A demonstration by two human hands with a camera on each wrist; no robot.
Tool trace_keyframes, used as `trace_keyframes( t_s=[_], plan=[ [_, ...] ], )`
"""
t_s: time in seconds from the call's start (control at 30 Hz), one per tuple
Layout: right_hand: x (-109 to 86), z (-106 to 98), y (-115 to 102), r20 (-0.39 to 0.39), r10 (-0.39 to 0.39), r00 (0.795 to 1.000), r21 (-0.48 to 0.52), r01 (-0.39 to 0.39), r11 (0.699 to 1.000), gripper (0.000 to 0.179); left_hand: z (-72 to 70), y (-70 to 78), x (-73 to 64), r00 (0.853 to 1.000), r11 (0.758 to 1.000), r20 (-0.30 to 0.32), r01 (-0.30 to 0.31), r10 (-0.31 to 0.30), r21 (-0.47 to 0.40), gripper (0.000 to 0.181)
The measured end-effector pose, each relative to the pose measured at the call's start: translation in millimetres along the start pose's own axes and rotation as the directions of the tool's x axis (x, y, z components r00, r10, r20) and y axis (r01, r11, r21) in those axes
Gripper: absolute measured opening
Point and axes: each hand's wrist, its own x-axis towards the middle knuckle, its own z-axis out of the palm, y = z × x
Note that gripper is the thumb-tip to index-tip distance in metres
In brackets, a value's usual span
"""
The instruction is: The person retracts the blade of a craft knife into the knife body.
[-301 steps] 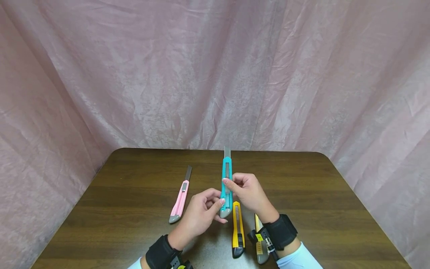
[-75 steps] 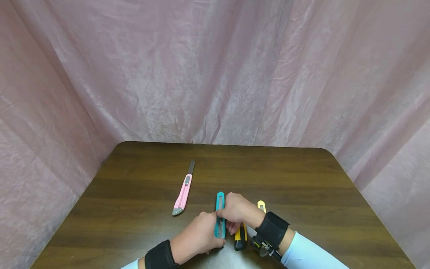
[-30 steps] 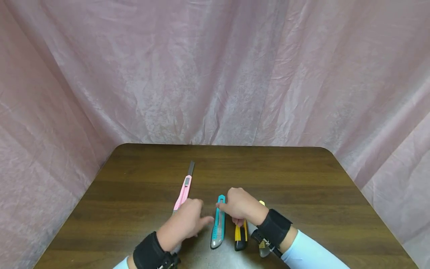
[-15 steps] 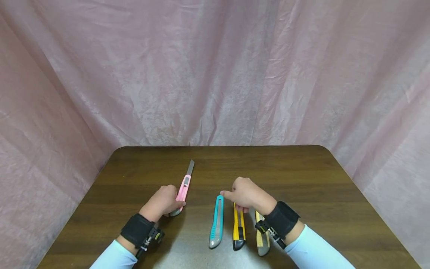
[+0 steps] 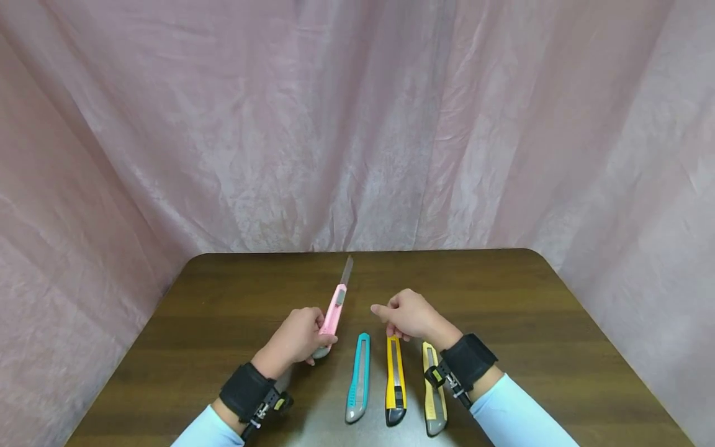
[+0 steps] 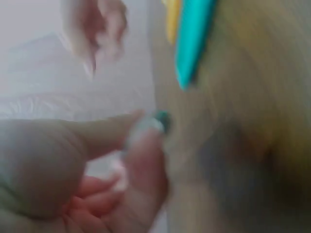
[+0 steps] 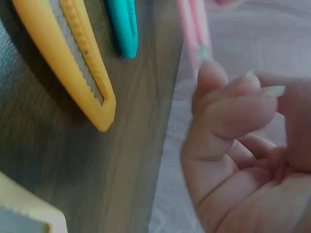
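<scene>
My left hand (image 5: 295, 335) grips a pink utility knife (image 5: 333, 309) near its grey butt end, thumb across the handle. Its blade (image 5: 347, 271) sticks out of the tip, pointing away from me. My right hand (image 5: 412, 315) hovers over the far end of a yellow utility knife (image 5: 395, 372). In the right wrist view its fingers (image 7: 214, 126) are loosely bent with nothing between them, and the pink knife shows beyond them. A teal utility knife (image 5: 359, 379) lies between the hands with no blade showing. The left wrist view is blurred.
Right of the yellow knife lies a pale yellow utility knife (image 5: 434, 403), partly behind the right wrist strap. The brown wooden table (image 5: 530, 323) has its far edge against a pink curtain (image 5: 313, 124).
The teal knife, earlier held with its blade out, now lies with the blade in. My left hand has taken the pink knife from the left and carried it rightward; my right hand holds nothing.
</scene>
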Motion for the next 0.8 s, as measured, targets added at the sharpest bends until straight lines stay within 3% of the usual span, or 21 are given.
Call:
trace_keyframes(
  t_s=[0.07,0.13,0.27,0.37,0.47,0.57,0.8],
  plan=[
    [4.0,2,2,-0.045,-0.027,0.999,0.080,0.030,0.996,0.040,8.0,9.2,-0.4,0.999,0.991,-0.002,-0.052,0.052,-0.127,0.029],
    [8.2,4,2,-0.103,-0.062,0.993,0.158,0.078,0.984,0.037,16.3,20.2,-1.0,0.996,0.963,-0.001,-0.091,0.094,-0.255,0.030],
    [13.9,2,-2,-0.247,-0.150,0.957,0.238,0.210,0.948,0.035,30.4,39.9,-4.0,0.988,0.899,-0.013,-0.143,0.152,-0.414,0.030],
    [13.9,-3,-9,-0.334,-0.192,0.923,0.260,0.286,0.922,0.036,36.9,49.4,-6.2,0.981,0.871,-0.039,-0.187,0.190,-0.454,0.028],
    [11.9,-8,-15,-0.375,-0.210,0.903,0.283,0.327,0.902,0.037,41.4,54.3,-7.3,0.970,0.842,-0.071,-0.237,0.232,-0.484,0.028],
    [9.5,-10,-19,-0.396,-0.202,0.896,0.313,0.338,0.887,0.034,46.1,56.0,-7.8,0.962,0.817,-0.101,-0.269,0.254,-0.510,0.029],
    [1.9,-12,-19,-0.422,-0.161,0.892,0.424,0.352,0.834,0.033,56.5,59.3,-7.3,0.956,0.785,-0.150,-0.293,0.252,-0.546,0.031]
  ],
)
